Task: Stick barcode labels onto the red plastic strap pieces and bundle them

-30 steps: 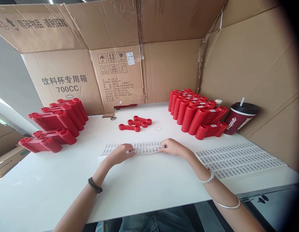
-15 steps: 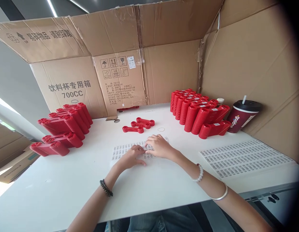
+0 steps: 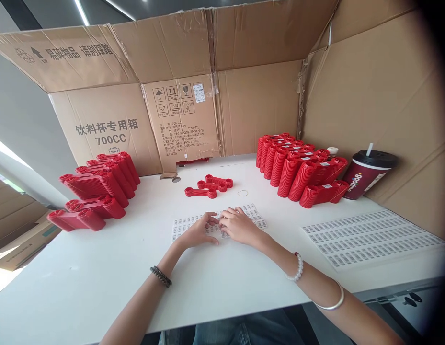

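Loose pieces lie behind the label strip.

A white label sheet, wider than it is deep, rests printed side up on the bench, its long sides roughly parallel to the near edge. Small dark-printed labels cover it in rows, too small to read. Both ends show; the middle is partly hidden.

Maroon "goodme" drink cup noted near the right-hand cardboard wall, fitted with black lid and pale straw. White-capped bottle partly hidden to its left. Back screened by carton panel printed "700CC". Strip lights seen overhead.
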{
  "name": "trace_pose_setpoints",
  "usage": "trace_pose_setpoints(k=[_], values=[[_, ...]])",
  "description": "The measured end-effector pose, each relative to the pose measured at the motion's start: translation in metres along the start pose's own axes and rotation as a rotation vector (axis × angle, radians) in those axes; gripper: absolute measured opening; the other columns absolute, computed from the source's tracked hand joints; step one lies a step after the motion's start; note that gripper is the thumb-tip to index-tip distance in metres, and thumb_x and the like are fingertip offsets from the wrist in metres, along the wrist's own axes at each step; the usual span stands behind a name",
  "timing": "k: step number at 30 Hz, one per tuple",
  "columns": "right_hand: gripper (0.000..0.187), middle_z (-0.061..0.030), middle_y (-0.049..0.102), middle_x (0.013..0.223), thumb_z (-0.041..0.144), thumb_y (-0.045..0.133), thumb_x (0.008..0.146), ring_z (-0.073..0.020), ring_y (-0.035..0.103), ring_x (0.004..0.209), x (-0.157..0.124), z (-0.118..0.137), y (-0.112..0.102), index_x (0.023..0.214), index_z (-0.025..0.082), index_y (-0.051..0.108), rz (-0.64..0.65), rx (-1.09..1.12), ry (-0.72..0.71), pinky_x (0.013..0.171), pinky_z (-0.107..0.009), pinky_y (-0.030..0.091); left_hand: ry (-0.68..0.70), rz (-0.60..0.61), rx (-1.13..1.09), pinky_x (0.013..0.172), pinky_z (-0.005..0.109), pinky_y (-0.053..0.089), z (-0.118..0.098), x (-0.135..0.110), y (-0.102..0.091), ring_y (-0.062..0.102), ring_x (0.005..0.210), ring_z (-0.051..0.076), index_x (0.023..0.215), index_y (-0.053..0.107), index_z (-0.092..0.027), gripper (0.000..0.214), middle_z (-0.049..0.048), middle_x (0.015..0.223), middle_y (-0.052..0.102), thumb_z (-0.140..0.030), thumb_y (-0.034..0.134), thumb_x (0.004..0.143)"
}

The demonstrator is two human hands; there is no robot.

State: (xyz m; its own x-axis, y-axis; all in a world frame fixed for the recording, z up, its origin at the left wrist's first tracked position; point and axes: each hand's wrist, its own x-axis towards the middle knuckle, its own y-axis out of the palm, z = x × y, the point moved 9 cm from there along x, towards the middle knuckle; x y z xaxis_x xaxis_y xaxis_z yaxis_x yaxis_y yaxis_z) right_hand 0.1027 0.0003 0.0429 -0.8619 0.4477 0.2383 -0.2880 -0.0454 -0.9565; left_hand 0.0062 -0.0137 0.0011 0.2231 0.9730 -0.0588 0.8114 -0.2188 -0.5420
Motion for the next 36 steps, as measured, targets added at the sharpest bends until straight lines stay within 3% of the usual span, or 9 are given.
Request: trace_pose_setpoints(k=[5,9,12,15,18,21,23,31,36], values=[[0.013,-0.0069,0.064,0.1,0.018,0.055,0.088,-0.0213,0.053,0.101,-0.001,0.001,-0.001,0.082,0.018,0.066,0.023,0.046,0.0,0.087,-0.038,0.032,0.0,0.012,0.015,0.101,0.046,0.034,-0.001,0.0,0.001,0.049,0.115,0.026,0.133,0.034,-0.025,0.09,0.0106,0.122,0.055,-0.031,0.084,0.058],[0.009,-0.0025,0.065,0.095,0.017,0.058,0.085,-0.0184,0.054,0.096,-0.004,-0.011,-0.022,0.078,0.02,0.064,-0.026,0.24,0.029,0.086,-0.035,0.035,0.003,0.024,0.012,0.1,0.047,0.036,-0.002,0.0,0.001,0.048,0.116,0.027,0.135,0.033,-0.026,0.093,0.0122,0.125,0.054,-0.034,0.084,0.058],[0.017,-0.0024,0.065,0.098,0.017,0.056,0.086,-0.0176,0.055,0.093,-0.009,-0.028,-0.038,0.1,0.023,0.062,-0.14,0.314,0.112,0.087,-0.035,0.037,0.009,0.028,0.002,0.101,0.048,0.035,-0.004,0.0,0.001,0.049,0.117,0.028,0.137,0.032,-0.027,0.094,0.0125,0.126,0.054,-0.033,0.083,0.059],[0.054,-0.002,0.065,0.101,0.013,0.053,0.086,-0.0183,0.057,0.096,-0.01,-0.028,-0.028,0.136,0.029,0.04,-0.091,0.297,0.115,0.092,-0.039,0.035,0.001,0.024,-0.014,0.102,0.05,0.034,-0.003,0.0,0.001,0.049,0.118,0.028,0.141,0.028,-0.026,0.099,0.0137,0.127,0.054,-0.032,0.083,0.059],[0.068,0.0005,0.067,0.095,0.011,0.049,0.086,-0.0175,0.058,0.095,-0.011,-0.019,-0.012,0.145,0.033,0.023,-0.005,0.296,0.069,0.095,-0.04,0.033,-0.015,0.013,-0.055,0.102,0.05,0.034,0.003,0.001,0.001,0.048,0.119,0.028,0.148,0.012,-0.025,0.113,0.0155,0.127,0.054,-0.03,0.083,0.061],[0.069,-0.0001,0.068,0.092,0.01,0.045,0.086,-0.0172,0.059,0.094,-0.011,-0.014,-0.005,0.147,0.028,0.02,0.021,0.32,0.056,0.097,-0.041,0.032,0.0,0.013,-0.091,0.103,0.049,0.034,0.007,0.002,0.001,0.049,0.119,0.026,0.149,-0.012,-0.025,0.125,0.0148,0.126,0.055,-0.029,0.08,0.064],[0.069,-0.0015,0.068,0.091,0.009,0.045,0.085,-0.0176,0.059,0.095,-0.011,-0.013,-0.004,0.147,0.025,0.02,0.037,0.324,0.056,0.098,-0.042,0.031,0.022,0.007,-0.091,0.102,0.049,0.034,0.007,0.002,0.001,0.05,0.118,0.025,0.148,-0.018,-0.027,0.127,0.0136,0.125,0.057,-0.029,0.079,0.066],[0.068,-0.0027,0.067,0.092,0.009,0.043,0.084,-0.0189,0.06,0.095,-0.013,-0.014,-0.002,0.147,0.026,0.023,0.07,0.32,0.067,0.102,-0.045,0.028,0.012,0.012,-0.074,0.101,0.049,0.035,0.006,0.001,0.0,0.051,0.116,0.025,0.146,-0.021,-0.029,0.128,0.0137,0.127,0.056,-0.028,0.079,0.067],[0.064,-0.0022,0.066,0.092,0.012,0.046,0.083,-0.0202,0.056,0.098,-0.017,-0.014,-0.008,0.143,0.026,0.028,0.097,0.445,0.079,0.099,-0.042,0.032,-0.004,0.007,-0.073,0.101,0.048,0.035,0.005,0.001,0.0,0.05,0.118,0.025,0.147,-0.019,-0.028,0.127,0.0131,0.127,0.056,-0.027,0.079,0.066]])
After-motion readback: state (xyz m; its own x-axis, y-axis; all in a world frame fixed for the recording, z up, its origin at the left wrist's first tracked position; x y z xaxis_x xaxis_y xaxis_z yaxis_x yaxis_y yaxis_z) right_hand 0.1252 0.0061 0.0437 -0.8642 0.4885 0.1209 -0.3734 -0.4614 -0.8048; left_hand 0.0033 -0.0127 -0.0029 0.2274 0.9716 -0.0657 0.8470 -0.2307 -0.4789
